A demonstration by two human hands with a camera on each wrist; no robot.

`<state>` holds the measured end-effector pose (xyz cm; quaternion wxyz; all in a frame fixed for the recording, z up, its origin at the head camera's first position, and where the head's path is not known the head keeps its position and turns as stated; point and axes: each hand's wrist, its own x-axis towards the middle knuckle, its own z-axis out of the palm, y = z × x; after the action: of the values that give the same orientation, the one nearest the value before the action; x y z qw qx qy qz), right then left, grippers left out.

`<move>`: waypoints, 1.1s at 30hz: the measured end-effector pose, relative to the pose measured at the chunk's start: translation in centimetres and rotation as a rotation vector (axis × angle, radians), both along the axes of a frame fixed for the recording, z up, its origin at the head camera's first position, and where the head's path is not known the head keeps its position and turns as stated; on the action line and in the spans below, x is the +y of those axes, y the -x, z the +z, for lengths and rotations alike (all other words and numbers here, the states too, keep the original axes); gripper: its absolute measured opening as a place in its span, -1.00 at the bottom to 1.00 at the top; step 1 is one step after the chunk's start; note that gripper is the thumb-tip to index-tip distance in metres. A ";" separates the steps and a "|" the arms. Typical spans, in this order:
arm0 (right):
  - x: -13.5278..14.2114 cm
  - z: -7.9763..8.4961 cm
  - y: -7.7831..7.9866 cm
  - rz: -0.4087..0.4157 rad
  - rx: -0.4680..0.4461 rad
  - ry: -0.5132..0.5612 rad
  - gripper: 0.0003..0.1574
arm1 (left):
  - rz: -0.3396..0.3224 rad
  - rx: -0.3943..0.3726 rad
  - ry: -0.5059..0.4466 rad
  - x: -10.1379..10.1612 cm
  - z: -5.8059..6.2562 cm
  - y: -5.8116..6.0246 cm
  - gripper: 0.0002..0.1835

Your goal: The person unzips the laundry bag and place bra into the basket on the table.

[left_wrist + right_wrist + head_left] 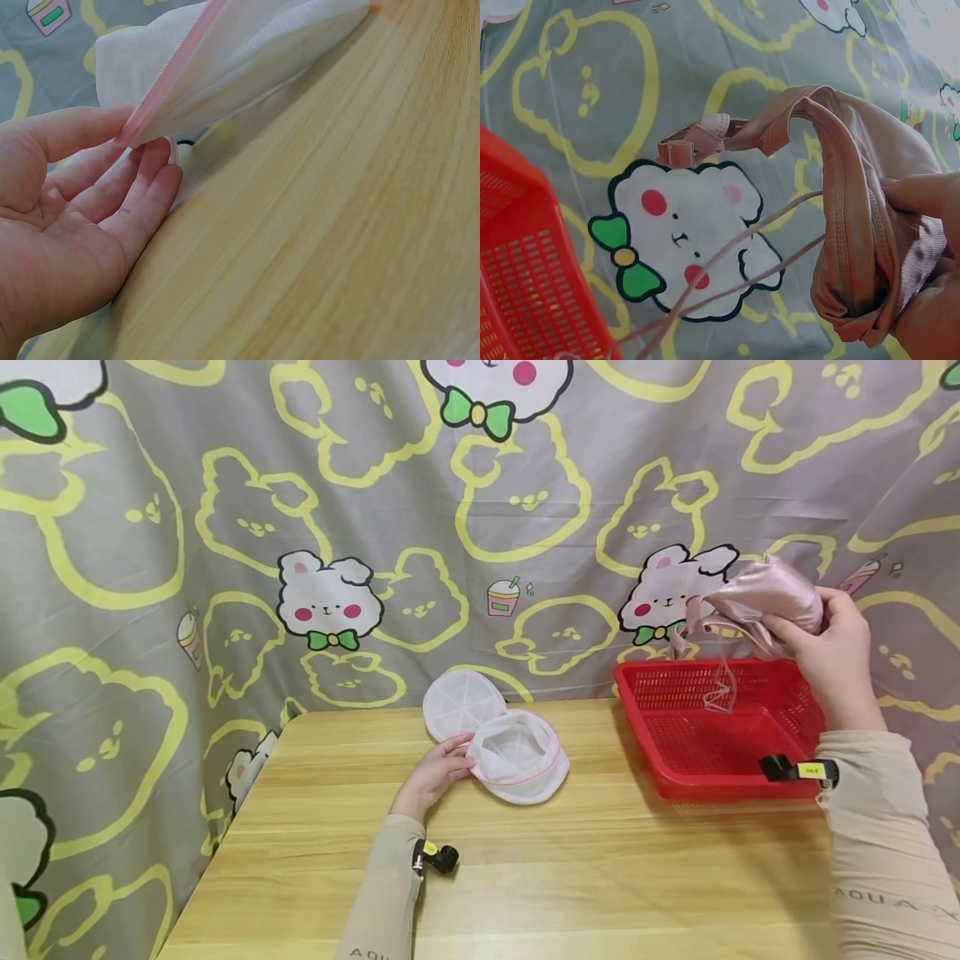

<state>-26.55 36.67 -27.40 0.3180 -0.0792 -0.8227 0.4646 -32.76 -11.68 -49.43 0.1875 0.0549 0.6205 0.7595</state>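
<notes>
My right hand (843, 647) holds a folded pink satin bra (783, 597) up over the red basket. Its band with hooks and thin straps (731, 244) hang down from the cups, as the right wrist view shows. On the table lies a round white mesh laundry bag (528, 792), its pink-zipped mouth unzipped and facing up. The bag's round lid (463, 703) is folded back toward the curtain. With thumb and fingers my left hand (433, 774) pinches the zipper edge (161, 82) at the bag's left side.
The red plastic basket (723, 787) with perforated walls stands at the table's right. A grey cartoon-print curtain (420, 527) hangs behind and to the left of the wooden table (570, 893).
</notes>
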 end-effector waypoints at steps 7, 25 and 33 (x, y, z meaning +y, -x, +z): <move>0.8 -1.2 0.1 -0.007 -0.040 -0.061 -0.42 | 0.015 -0.008 -0.005 0.0 -0.2 0.1 -0.44; 2.3 -4.0 2.1 0.004 -0.166 -0.137 -0.47 | 0.003 -0.004 -0.006 0.0 -0.2 0.1 -0.44; 3.0 -5.6 3.0 0.021 -0.197 -0.091 -0.60 | -0.012 0.003 -0.018 -0.1 -0.2 0.1 -0.43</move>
<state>-29.58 39.64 -33.03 0.2342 -0.1014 -0.8709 0.4200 -32.87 -11.75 -49.65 0.1905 0.0612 0.6137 0.7638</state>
